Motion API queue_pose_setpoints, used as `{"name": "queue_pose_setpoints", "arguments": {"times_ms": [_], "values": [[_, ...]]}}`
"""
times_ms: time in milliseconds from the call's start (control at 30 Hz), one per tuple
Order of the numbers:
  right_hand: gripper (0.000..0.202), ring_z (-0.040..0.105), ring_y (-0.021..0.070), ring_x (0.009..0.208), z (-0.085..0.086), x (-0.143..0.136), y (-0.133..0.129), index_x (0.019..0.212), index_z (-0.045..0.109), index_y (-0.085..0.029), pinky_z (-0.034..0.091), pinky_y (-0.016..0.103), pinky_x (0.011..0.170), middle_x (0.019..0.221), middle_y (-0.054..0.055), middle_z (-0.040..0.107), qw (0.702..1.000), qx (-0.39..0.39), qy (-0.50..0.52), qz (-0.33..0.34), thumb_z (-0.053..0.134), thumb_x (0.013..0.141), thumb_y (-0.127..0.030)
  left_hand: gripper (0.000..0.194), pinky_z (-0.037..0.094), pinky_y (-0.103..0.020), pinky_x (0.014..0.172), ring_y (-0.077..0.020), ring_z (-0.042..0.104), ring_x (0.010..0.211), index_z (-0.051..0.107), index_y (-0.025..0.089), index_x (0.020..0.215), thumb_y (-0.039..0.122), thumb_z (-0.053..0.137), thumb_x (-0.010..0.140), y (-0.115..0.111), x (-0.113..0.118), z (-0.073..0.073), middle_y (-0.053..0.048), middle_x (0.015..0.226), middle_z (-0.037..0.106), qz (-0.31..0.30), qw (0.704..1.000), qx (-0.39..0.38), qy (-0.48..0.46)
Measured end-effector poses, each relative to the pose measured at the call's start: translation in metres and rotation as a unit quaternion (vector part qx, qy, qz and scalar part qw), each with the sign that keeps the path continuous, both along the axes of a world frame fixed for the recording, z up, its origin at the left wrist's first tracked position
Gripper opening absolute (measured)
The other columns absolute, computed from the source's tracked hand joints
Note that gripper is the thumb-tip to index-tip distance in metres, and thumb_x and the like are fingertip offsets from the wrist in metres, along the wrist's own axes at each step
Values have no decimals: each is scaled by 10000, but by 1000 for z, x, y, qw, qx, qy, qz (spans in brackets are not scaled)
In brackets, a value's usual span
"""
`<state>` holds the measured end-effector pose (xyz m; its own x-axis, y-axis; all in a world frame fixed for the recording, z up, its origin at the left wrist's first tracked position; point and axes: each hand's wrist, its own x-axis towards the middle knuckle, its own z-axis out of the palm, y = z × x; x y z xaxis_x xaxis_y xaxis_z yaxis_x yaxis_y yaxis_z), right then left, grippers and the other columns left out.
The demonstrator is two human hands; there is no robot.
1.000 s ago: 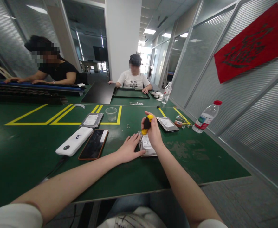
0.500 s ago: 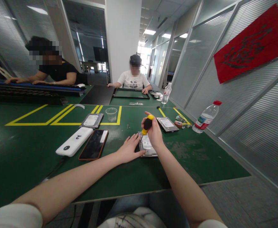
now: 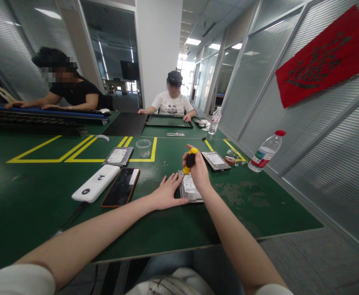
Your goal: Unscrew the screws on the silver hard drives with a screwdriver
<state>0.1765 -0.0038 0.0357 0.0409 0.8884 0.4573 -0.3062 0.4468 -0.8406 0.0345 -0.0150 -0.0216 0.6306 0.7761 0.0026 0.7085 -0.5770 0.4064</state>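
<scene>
A hard drive (image 3: 189, 186) with a white label lies on the green table in front of me, partly covered by my hands. My left hand (image 3: 167, 191) rests flat at its left edge, fingers spread, thumb along the near corner. In my right hand (image 3: 200, 170) is a yellow and black screwdriver (image 3: 190, 160), held tilted with its tip down at the drive's upper left, close to my left fingertips. The exact spot the tip touches is too small to make out. Several tiny screws (image 3: 165, 164) lie on the table just beyond the drive.
A second hard drive (image 3: 118, 156), a clear plastic cup (image 3: 143, 148), a white power bank (image 3: 95, 183) and a phone (image 3: 120, 187) are to the left. To the right are another hard drive (image 3: 216, 160), a tape roll (image 3: 230, 160) and a water bottle (image 3: 267, 151). Two people sit across the table.
Almost nothing differs. My right hand keeps the screwdriver at the same place on the drive, and my left hand stays put.
</scene>
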Motion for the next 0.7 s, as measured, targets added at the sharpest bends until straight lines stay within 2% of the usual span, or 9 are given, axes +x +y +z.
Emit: {"name": "queue_pose_setpoints", "arguments": {"times_ms": [167, 300, 467, 567, 700], "values": [[314, 580, 102, 717, -1, -1, 1, 974, 532, -240, 493, 259, 705, 870, -13, 599, 999, 14, -33, -15, 614, 817, -499, 1165, 84, -559, 1164, -361, 33, 1471, 86, 102, 1547, 765, 580, 726, 2, -2, -2, -225, 1585, 66, -14, 1000, 7, 21], [291, 565, 83, 650, 0, -2, 0, 950, 447, -253, 482, 246, 644, 814, -41, 579, 999, 31, -22, -28, 599, 840, -475, 1182, 84, -550, 1167, -355, 38, 1473, 100, 90, 1545, 728, 636, 707, 4, -2, -5, -230, 1584, 75, -22, 999, 18, 26], [262, 523, 49, 574, 3, -1, -3, 936, 424, -254, 446, 201, 562, 781, -62, 562, 997, 32, 25, -71, 546, 875, -478, 1131, 104, -549, 1165, -350, 80, 1473, 139, 120, 1542, 712, 637, 718, 3, -1, -5, -211, 1585, 112, -8, 1000, 23, 14], [267, 481, 38, 499, 4, -1, -4, 928, 423, -263, 398, 178, 477, 747, -72, 555, 996, 17, 61, -56, 507, 885, -513, 1066, 110, -542, 1167, -336, 111, 1473, 157, 125, 1538, 691, 611, 758, 1, 0, -4, -200, 1581, 158, 5, 1000, 29, 10], [277, 453, 33, 438, 3, -3, -5, 932, 445, -267, 345, 166, 410, 713, -77, 551, 998, 2, 59, -15, 510, 874, -530, 1004, 124, -563, 1157, -344, 143, 1467, 186, 161, 1535, 702, 574, 783, 0, 1, -5, -182, 1576, 204, 22, 998, 51, 22]]}}
